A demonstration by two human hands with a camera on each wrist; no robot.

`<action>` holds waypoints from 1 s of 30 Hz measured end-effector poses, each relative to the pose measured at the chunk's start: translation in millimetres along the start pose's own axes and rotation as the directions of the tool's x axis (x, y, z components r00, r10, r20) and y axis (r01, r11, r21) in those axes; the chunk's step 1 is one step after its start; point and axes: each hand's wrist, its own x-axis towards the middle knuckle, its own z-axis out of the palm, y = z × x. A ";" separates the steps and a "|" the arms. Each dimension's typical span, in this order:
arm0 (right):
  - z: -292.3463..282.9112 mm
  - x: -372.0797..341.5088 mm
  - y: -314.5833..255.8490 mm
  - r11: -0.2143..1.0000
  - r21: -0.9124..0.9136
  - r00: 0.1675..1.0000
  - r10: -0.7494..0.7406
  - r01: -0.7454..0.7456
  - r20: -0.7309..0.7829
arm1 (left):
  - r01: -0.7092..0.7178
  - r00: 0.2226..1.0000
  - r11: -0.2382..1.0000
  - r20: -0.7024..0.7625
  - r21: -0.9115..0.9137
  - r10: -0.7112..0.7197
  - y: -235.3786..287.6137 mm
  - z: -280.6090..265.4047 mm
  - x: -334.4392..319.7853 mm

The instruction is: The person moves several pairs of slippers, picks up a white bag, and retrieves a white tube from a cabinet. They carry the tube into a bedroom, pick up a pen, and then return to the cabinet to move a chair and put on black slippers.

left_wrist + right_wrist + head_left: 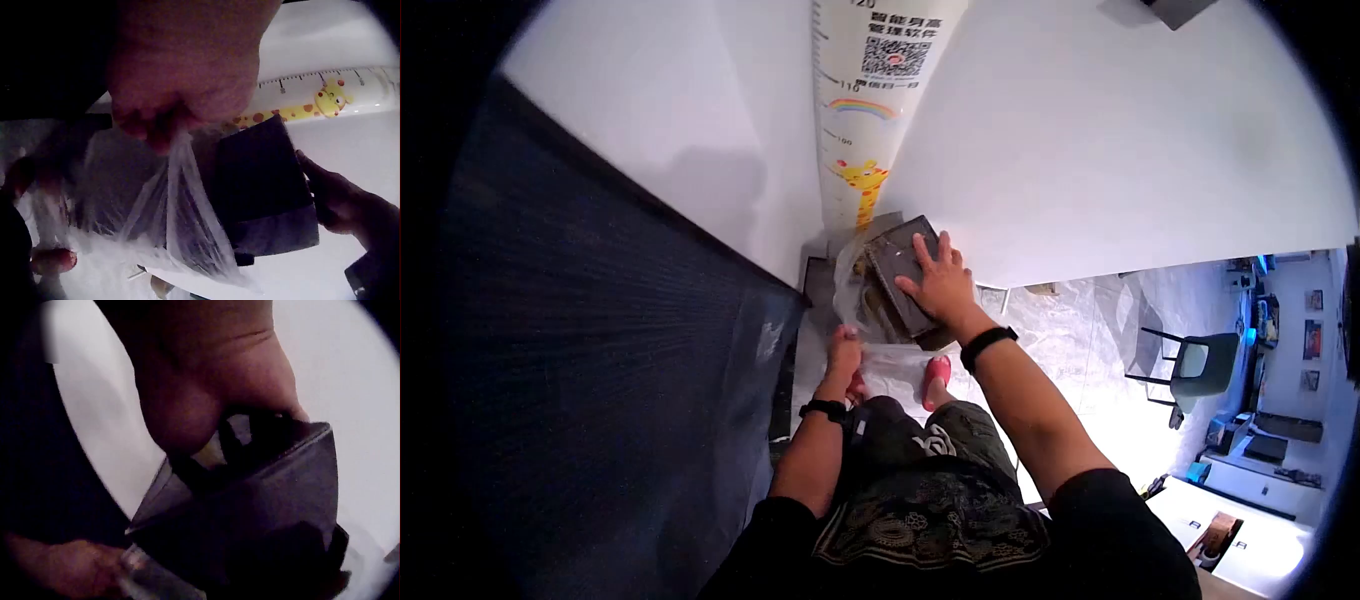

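Note:
My left hand (pixel 843 357) pinches the rim of a clear plastic bag (pixel 181 200), whose film hangs in folds below the fingers. A dark, flat-sided box (pixel 898 278) stands tilted at the bag's mouth, overlapping other dark and brownish items inside. Spread over the box's upper face is my right hand (pixel 942 285), its fingers fairly straight. In the left wrist view the right hand (pixel 337 200) lies against the far face of the box (pixel 256 169). The right wrist view shows the box's edge (pixel 269 469) just under the palm.
A white height chart (pixel 865 130) with a giraffe stands in the wall corner behind the bag. Dark ribbed panelling (pixel 620 340) runs along the left. Feet in red slippers (pixel 937 372) are close to the bag. A chair (pixel 1200 365) stands farther off to the right.

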 end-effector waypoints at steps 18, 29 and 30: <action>100.8 -416.8 249.1 0.509 0.199 0.542 0.727 -0.838 0.422 | 0.453 0.888 0.870 0.007 -0.194 -0.461 95.1 -133.0 56.7; 221.7 -537.4 275.2 0.062 0.436 0.329 0.752 -0.898 0.571 | 0.467 0.873 0.867 0.064 0.175 -0.484 94.6 -127.3 -29.8; 228.3 -531.9 291.9 0.052 0.470 0.342 0.756 -0.881 0.558 | 0.466 0.870 0.822 -0.002 0.328 -0.492 83.7 -125.0 -48.5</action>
